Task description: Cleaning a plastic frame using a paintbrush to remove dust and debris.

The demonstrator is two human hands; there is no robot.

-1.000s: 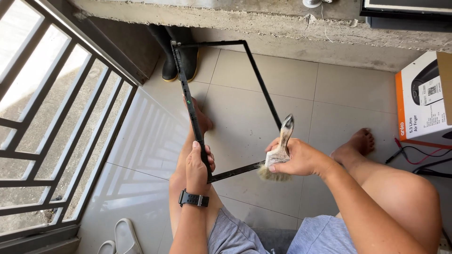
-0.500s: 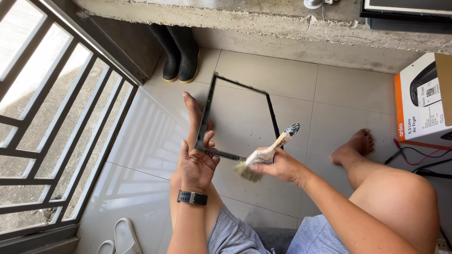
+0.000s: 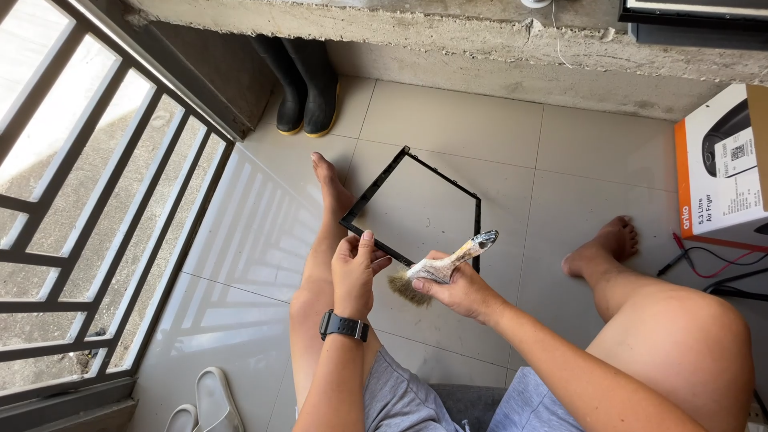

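The left hand (image 3: 357,268) pinches the near edge of a black frame (image 3: 376,190). The right hand (image 3: 454,286) wraps its fingers around a paintbrush (image 3: 436,268), bristles just beside the left fingers.

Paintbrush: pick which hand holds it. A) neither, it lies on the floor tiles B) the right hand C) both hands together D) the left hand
B: the right hand is closed around the paintbrush handle, bristles toward the left hand, which grips the near edge of the black frame.
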